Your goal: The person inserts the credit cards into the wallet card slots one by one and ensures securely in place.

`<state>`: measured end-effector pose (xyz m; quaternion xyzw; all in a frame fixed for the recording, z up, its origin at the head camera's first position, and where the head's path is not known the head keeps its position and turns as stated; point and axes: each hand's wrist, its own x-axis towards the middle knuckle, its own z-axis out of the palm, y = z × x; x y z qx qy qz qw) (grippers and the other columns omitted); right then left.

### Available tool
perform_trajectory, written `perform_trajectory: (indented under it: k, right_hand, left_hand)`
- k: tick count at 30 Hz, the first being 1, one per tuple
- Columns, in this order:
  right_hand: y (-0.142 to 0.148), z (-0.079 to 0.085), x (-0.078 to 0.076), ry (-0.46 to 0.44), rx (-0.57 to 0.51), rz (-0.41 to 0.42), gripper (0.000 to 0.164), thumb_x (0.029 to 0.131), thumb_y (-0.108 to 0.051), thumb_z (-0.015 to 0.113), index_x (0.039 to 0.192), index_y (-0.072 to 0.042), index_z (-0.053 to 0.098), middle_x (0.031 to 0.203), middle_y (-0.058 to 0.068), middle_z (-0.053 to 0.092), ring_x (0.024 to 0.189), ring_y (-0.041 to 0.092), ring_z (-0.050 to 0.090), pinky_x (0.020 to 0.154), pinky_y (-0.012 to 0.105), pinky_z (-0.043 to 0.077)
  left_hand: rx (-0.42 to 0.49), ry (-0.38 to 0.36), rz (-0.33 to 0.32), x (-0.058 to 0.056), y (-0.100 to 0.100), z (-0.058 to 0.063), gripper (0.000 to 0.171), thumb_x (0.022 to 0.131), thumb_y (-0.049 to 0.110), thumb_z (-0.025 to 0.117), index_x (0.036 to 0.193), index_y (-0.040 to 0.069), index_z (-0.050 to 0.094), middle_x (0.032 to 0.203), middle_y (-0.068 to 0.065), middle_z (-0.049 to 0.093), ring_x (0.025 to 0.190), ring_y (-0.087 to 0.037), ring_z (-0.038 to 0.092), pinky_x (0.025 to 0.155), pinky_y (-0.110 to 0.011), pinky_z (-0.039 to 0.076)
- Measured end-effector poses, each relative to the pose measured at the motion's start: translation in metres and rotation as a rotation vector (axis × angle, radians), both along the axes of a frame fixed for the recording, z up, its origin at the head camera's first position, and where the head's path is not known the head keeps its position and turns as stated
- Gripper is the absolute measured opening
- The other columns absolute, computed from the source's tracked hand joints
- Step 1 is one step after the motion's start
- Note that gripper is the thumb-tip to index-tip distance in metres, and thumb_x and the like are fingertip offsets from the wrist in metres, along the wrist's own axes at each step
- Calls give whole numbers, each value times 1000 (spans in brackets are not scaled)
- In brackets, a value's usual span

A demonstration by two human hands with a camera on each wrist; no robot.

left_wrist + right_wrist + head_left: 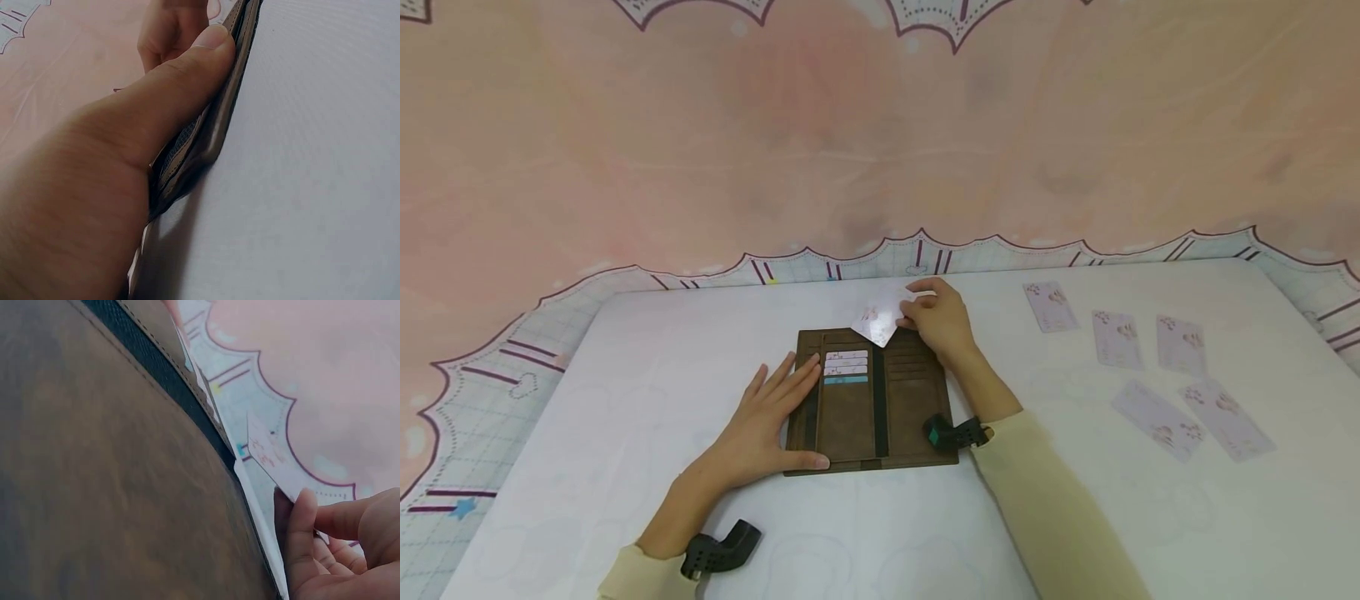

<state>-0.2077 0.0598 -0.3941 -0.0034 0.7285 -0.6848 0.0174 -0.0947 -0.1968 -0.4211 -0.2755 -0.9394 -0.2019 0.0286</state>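
Note:
A brown wallet [846,425] lies spread out flat on the white table, a dark strip down its middle. Several cards [846,367] show their top edges in the slots of its left half, the lowest edge blue. My left hand [771,425] rests on the wallet's left side with fingers spread; its thumb [194,69] presses the near edge. Between thumb and fingers, my right hand [943,321] pinches a white card [876,321] with small red markings. In the head view the card is tilted over the wallet's far edge, near the middle strip.
Several loose pale cards [1117,340] with floral prints lie on the right of the table [625,383], two of them close together nearer me. A patterned pink cloth [850,167] hangs behind the table's far edge. Each wrist wears a black camera [722,550].

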Motion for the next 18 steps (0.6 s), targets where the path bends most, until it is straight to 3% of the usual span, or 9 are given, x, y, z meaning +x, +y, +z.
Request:
perform_trajectory:
  k: [18]
  right_hand:
    - [-18, -1, 2, 59, -80, 20, 27, 91, 8, 57, 117, 5, 52, 72, 11, 56, 69, 19, 68, 73, 27, 57]
  left_hand:
    - [-1, 13, -15, 0, 0, 1, 113, 65, 60, 78, 151, 6, 28, 157, -7, 22, 144, -34, 8, 113, -55, 0]
